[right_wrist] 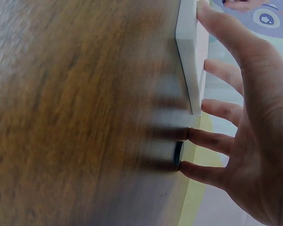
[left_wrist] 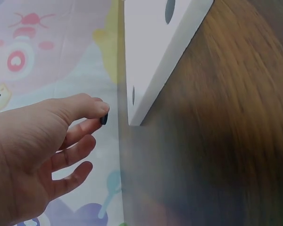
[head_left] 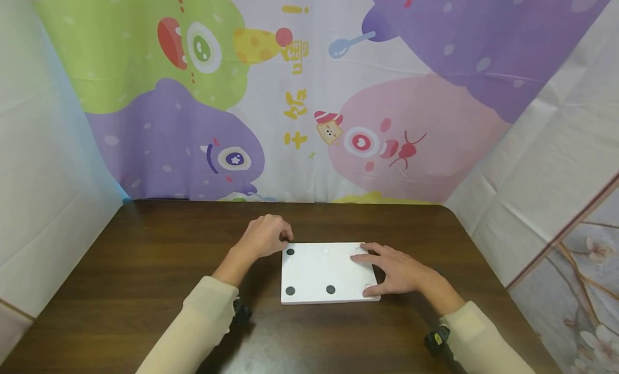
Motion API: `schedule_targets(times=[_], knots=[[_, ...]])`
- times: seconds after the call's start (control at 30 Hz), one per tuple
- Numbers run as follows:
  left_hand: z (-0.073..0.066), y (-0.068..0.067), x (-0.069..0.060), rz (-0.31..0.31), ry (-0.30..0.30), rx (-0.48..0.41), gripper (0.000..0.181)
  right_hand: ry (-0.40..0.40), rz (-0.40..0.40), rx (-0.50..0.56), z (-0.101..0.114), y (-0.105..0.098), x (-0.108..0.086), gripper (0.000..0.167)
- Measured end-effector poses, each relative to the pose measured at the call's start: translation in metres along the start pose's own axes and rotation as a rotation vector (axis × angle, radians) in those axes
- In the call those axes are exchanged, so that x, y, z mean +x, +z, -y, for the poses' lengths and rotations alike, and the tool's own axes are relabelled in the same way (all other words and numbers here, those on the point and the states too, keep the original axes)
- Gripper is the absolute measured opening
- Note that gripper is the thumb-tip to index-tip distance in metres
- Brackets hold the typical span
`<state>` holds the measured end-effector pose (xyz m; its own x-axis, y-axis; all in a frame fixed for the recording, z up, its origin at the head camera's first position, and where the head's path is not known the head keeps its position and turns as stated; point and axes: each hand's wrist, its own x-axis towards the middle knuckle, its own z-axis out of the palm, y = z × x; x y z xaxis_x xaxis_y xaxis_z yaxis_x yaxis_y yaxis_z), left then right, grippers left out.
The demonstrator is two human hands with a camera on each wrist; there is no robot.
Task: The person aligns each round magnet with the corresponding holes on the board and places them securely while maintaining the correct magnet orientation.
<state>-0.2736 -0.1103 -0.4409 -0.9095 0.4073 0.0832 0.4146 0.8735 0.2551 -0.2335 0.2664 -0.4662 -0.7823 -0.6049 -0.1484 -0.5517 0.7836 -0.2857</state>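
We see the white rectangular board (head_left: 321, 269) lying flat on the dark wood-grain worktop (head_left: 145, 256), its long axis running left to right, with black discs (head_left: 290, 290) at both its left corners and midway along its near edge, and pale circles (head_left: 325, 251) elsewhere. Just off the board's far left corner, the left hand (head_left: 265, 237) pinches a small dark disc (left_wrist: 104, 119), so the board stretches from it rightward and toward us. Nearer the circles at the board's right end, the right hand (head_left: 398, 269) spreads loosely, touching it, gripping nothing, a loose dark disc (right_wrist: 179, 152) lying past that end.
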Motion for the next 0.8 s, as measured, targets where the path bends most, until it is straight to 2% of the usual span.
schedule_targets(times=[0.33,0.8], knots=[[-0.011,0.000,0.007,0.018,0.002,-0.019,0.010,-0.006,0.002,-0.004,0.001,-0.001,0.000,0.089],[-0.024,0.004,0.016,0.014,0.040,-0.020,0.009,-0.005,0.003,0.005,0.000,0.000,0.001,0.089]])
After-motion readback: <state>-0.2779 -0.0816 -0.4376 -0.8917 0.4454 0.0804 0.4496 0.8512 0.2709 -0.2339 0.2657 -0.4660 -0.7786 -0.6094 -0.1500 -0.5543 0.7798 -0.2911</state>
